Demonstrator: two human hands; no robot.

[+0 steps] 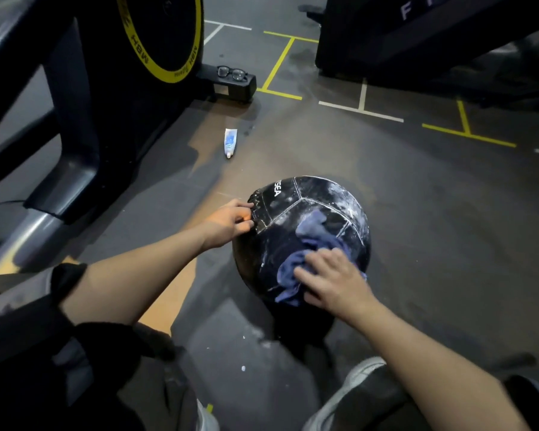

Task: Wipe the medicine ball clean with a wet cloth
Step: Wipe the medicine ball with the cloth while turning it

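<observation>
A black medicine ball (311,209) with white stitching and white smears rests on the dark gym floor in front of me. My left hand (227,220) grips its left edge, fingers curled on the seam. A crumpled blue cloth (308,244) lies on the ball's near side. My right hand (333,281) presses flat on the cloth, fingers spread, covering its lower right part.
A small white tube (230,142) lies on the floor beyond the ball. Eyeglasses (232,73) sit on the base of an exercise bike (112,98) at the left. Another machine (433,45) stands at the back right. My shoes (352,396) are below the ball.
</observation>
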